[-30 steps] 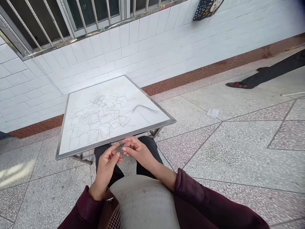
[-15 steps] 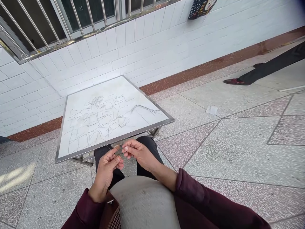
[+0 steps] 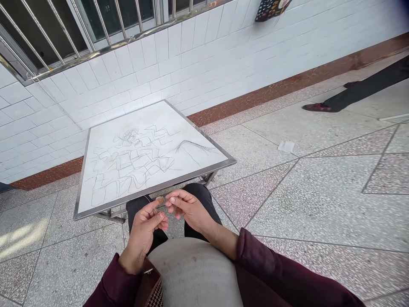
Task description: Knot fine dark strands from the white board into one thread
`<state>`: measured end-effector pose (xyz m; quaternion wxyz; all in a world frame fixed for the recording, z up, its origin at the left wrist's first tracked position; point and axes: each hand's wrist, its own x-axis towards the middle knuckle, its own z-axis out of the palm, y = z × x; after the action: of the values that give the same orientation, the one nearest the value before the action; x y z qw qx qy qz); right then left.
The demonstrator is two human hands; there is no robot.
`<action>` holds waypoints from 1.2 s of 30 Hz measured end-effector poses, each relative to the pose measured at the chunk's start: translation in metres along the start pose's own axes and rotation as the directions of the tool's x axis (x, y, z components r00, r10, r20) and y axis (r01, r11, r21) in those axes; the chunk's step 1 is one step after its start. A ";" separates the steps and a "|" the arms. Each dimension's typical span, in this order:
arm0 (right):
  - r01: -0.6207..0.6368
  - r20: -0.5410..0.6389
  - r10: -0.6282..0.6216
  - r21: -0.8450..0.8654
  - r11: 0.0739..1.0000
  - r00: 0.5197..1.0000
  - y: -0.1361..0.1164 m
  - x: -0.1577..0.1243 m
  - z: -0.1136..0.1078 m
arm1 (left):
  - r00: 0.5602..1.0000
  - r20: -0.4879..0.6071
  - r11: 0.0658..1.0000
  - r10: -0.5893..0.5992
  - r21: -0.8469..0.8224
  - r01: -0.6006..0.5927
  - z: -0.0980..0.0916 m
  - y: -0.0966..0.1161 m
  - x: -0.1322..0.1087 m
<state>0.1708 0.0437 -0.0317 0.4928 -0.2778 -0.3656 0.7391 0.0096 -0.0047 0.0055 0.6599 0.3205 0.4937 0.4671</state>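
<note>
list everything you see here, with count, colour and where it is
table: one, white top with grey edging, centre-left
thin strands: many, dark, spread over the tabletop
held strand: at least one, colour unclear, just below the table's near edge in view
window bars: several, silver, top left
wall: one, white tile, behind the table
baseboard: one, reddish-brown, along the wall's foot
patterned item: one, mostly dark, top right of centre
scrap: one, white, floor at right
floor: one, speckled grey and pinkish
another person's leg: one clearly, dark trousers, upper right
sleeves: two, maroon, bottom
left hand: one, bare, pinching the held strand
right hand: one, bare, pinching it too
</note>
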 end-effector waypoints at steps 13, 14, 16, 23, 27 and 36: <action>-0.020 0.218 0.007 0.059 0.998 0.976 0.002 0.000 -0.020 | 0.995 0.050 0.991 -0.082 -0.101 0.086 0.001 0.000 0.000; -0.020 0.219 0.004 0.071 0.997 0.976 0.003 -0.001 -0.020 | 0.994 0.063 0.991 -0.086 -0.098 0.092 0.002 0.000 -0.001; -0.009 0.202 -0.009 0.087 0.996 0.979 0.004 -0.001 -0.020 | 0.992 0.082 0.990 -0.094 -0.094 0.102 0.003 0.000 -0.001; 0.053 0.167 -0.066 0.082 0.995 0.984 0.000 -0.003 -0.017 | 0.991 0.083 0.989 -0.102 -0.101 0.110 0.001 -0.002 -0.002; 0.045 0.120 -0.054 0.082 0.996 0.991 -0.002 -0.005 -0.016 | 0.994 0.080 0.994 -0.078 -0.074 0.084 0.004 -0.002 -0.003; -0.018 -0.181 0.046 0.154 0.988 0.982 0.002 -0.007 0.001 | 0.990 -0.010 0.987 0.139 0.080 -0.138 0.004 -0.009 0.001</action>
<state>0.1714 0.0361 -0.0324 0.5321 -0.3124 -0.2567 0.7439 0.0161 -0.0072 -0.0013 0.6089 0.3762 0.4933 0.4943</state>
